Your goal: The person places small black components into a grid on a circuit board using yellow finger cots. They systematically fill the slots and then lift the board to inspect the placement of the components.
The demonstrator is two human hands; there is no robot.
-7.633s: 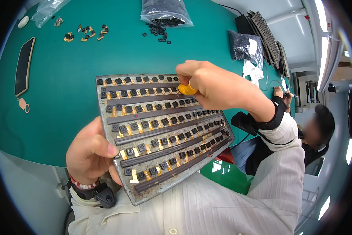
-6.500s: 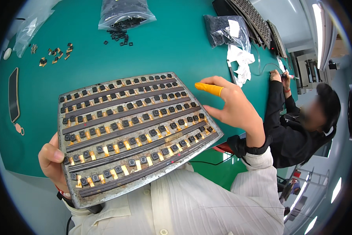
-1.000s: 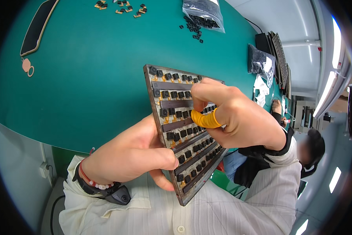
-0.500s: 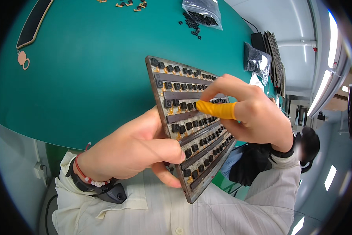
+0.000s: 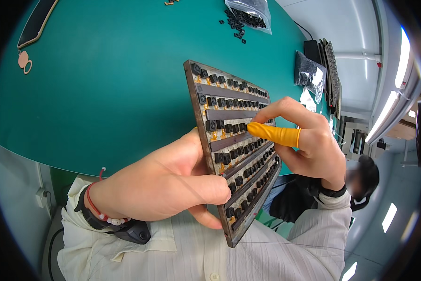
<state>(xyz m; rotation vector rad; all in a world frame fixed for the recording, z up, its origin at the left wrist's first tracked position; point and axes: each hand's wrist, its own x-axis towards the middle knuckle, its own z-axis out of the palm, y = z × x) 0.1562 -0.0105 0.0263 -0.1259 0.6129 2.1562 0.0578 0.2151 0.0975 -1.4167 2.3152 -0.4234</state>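
Observation:
My left hand grips the left edge of a metal rack, thumb on its front face. The rack stands tilted above the table, with several rows of small black square parts on gold-coloured tabs, divided by dark bars. My right hand is at the third row from the top. A yellow finger cot covers one of its digits, whose tip presses together with a bare fingertip beside a black part. Whatever lies between those fingertips is hidden.
On the green table lie a clear bag spilling loose black pieces, a few gold-tabbed pieces, and a dark flat object with a pink ring tag. More racks and a filled bag stand right, near another person.
The rack and both hands have shifted a little to the right in view. My right fingertips stay at the third row. Some gold-tabbed pieces at the top have left the picture.

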